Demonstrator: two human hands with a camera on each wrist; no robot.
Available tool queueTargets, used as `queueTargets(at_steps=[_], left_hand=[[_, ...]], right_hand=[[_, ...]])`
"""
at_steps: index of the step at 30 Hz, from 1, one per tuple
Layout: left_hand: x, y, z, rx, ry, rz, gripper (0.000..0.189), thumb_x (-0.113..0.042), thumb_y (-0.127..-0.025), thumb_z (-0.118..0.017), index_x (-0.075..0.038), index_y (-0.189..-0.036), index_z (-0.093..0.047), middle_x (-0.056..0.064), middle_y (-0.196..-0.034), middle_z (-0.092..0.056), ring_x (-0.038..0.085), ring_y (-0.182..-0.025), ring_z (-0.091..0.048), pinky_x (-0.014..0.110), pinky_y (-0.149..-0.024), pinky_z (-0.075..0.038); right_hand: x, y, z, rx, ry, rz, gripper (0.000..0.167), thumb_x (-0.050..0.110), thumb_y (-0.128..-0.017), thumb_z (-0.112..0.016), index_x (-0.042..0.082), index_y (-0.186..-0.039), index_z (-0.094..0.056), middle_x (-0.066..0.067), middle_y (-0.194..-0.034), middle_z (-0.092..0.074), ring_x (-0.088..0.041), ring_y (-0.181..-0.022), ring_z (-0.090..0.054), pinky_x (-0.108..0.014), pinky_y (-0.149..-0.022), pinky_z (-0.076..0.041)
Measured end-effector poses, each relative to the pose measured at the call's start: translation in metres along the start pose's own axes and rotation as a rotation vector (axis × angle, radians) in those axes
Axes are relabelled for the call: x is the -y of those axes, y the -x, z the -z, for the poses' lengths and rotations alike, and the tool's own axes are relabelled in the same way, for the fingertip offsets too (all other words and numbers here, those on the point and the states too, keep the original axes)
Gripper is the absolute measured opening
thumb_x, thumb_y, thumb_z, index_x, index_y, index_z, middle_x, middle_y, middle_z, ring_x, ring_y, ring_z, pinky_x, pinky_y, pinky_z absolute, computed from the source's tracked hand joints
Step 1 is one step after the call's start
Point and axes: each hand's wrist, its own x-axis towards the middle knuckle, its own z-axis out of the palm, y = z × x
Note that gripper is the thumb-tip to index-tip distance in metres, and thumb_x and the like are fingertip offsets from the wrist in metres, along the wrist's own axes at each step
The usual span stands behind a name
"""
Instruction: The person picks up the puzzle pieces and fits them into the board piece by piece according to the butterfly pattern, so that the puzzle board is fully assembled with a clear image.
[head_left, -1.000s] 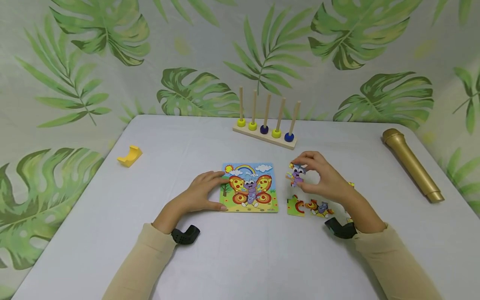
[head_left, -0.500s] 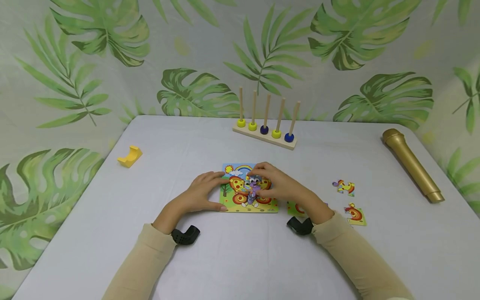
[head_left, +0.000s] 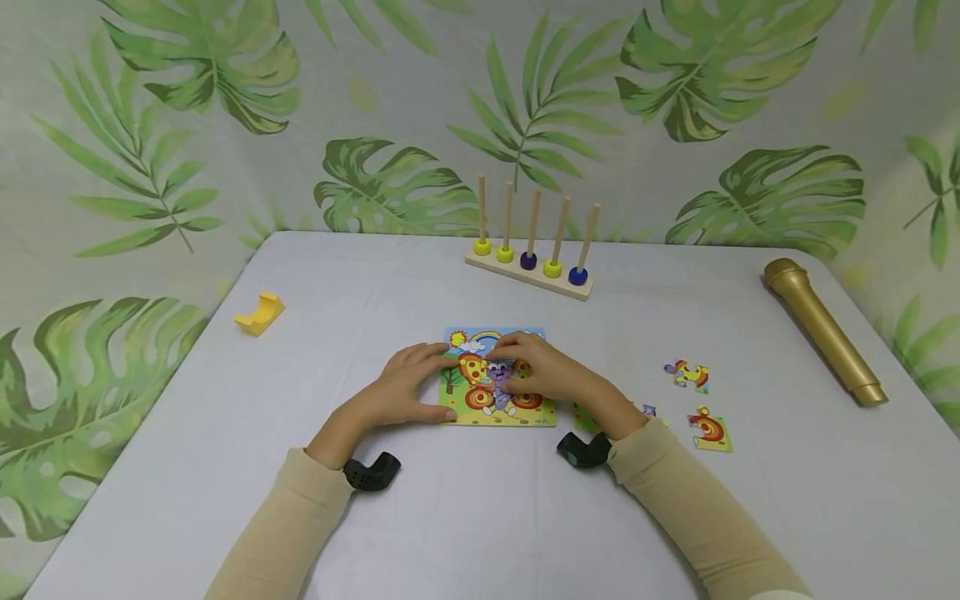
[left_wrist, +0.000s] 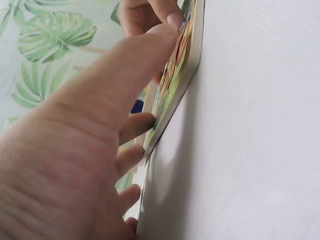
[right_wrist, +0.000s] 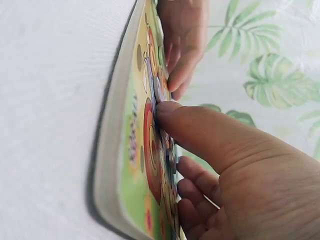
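Note:
A square butterfly jigsaw board [head_left: 517, 418] lies flat on the white table. My left hand [head_left: 408, 387] rests at its left side, fingers spread along the edge and thumb by the lower left corner. Over the middle of the board, my right hand [head_left: 551, 369] pinches a jigsaw piece [head_left: 498, 372] with the purple butterfly's face, low against the picture. In the right wrist view, the right thumb [right_wrist: 195, 125] lies close to the board surface; whether the piece sits flat cannot be told. The board's right part is covered by the right hand.
Loose jigsaw pieces lie to the right, among them a yellow-red one [head_left: 690, 376] and a red-swirl one [head_left: 710, 429]; others are partly under the right forearm. Behind stands a wooden peg stand [head_left: 528, 273] with beads. A gold microphone [head_left: 825, 329] and a yellow block [head_left: 260, 313] lie at the sides.
My right hand has carried the face piece leftward from beside the board onto its middle, then lowered it slightly further left. The left hand has stayed in place.

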Motion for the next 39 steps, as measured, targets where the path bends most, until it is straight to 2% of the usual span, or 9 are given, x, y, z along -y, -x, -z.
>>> queueTargets(at_steps=[6, 12, 21, 27, 32, 35, 39], left_hand=[[-0.007, -0.003, -0.006, -0.045, -0.053, -0.067, 0.071, -0.056, -0.074, -0.063, -0.02, -0.133, -0.044, 0.006, -0.141, -0.031, 0.029, -0.131, -0.018, 0.052, -0.103, -0.011], [-0.013, -0.004, -0.011, -0.02, -0.129, -0.141, 0.063, -0.058, -0.079, -0.055, -0.027, -0.132, -0.046, 0.003, -0.141, -0.03, 0.027, -0.13, -0.021, 0.057, -0.1, -0.01], [-0.017, -0.003, -0.011, 0.007, -0.15, -0.137, 0.059, -0.058, -0.08, -0.054, -0.029, -0.131, -0.048, 0.005, -0.142, -0.028, 0.031, -0.13, -0.019, 0.057, -0.101, -0.009], [-0.018, -0.003, -0.012, 0.002, -0.15, -0.136, 0.059, -0.058, -0.08, -0.054, -0.03, -0.131, -0.048, 0.005, -0.142, -0.028, 0.03, -0.13, -0.019, 0.056, -0.101, -0.009], [-0.017, -0.003, -0.012, -0.001, -0.149, -0.137, 0.059, -0.058, -0.08, -0.055, -0.03, -0.131, -0.048, 0.004, -0.141, -0.029, 0.029, -0.13, -0.02, 0.056, -0.101, -0.009], [-0.017, -0.003, -0.012, -0.004, -0.149, -0.142, 0.059, -0.058, -0.08, -0.055, -0.03, -0.131, -0.048, 0.004, -0.141, -0.029, 0.029, -0.129, -0.021, 0.056, -0.101, -0.01], [-0.017, -0.004, -0.013, -0.006, -0.149, -0.14, 0.06, -0.059, -0.079, -0.054, -0.031, -0.131, -0.047, 0.004, -0.141, -0.029, 0.029, -0.129, -0.02, 0.055, -0.101, -0.01]], right_hand=[[-0.004, 0.0, -0.001, 0.01, -0.032, -0.011, 0.043, 0.023, -0.083, -0.066, 0.017, -0.124, -0.056, -0.006, -0.13, -0.04, -0.026, -0.121, -0.031, -0.046, -0.098, -0.028], [-0.004, -0.001, -0.001, 0.016, -0.024, -0.005, 0.044, 0.023, -0.084, -0.065, 0.016, -0.126, -0.055, -0.006, -0.129, -0.04, -0.026, -0.12, -0.031, -0.046, -0.098, -0.029], [-0.007, 0.0, 0.0, 0.01, -0.119, -0.042, 0.042, 0.018, -0.086, -0.062, 0.011, -0.127, -0.053, -0.007, -0.134, -0.037, -0.026, -0.124, -0.03, -0.046, -0.1, -0.028], [-0.006, 0.0, 0.001, 0.009, -0.099, -0.029, 0.043, 0.02, -0.086, -0.062, 0.009, -0.127, -0.052, -0.008, -0.133, -0.038, -0.027, -0.124, -0.031, -0.045, -0.1, -0.028], [0.0, 0.003, 0.007, 0.012, -0.127, -0.058, 0.047, 0.024, -0.085, -0.063, 0.01, -0.128, -0.05, -0.008, -0.134, -0.037, -0.025, -0.124, -0.032, -0.045, -0.1, -0.028], [0.006, 0.01, 0.017, -0.019, -0.148, -0.077, 0.05, 0.024, -0.084, -0.064, 0.011, -0.13, -0.047, -0.006, -0.134, -0.037, -0.025, -0.123, -0.034, -0.046, -0.099, -0.03], [0.013, 0.027, 0.037, -0.126, -0.125, -0.02, 0.052, 0.023, -0.083, -0.066, 0.011, -0.13, -0.046, -0.005, -0.133, -0.039, -0.025, -0.119, -0.038, -0.045, -0.096, -0.033]])
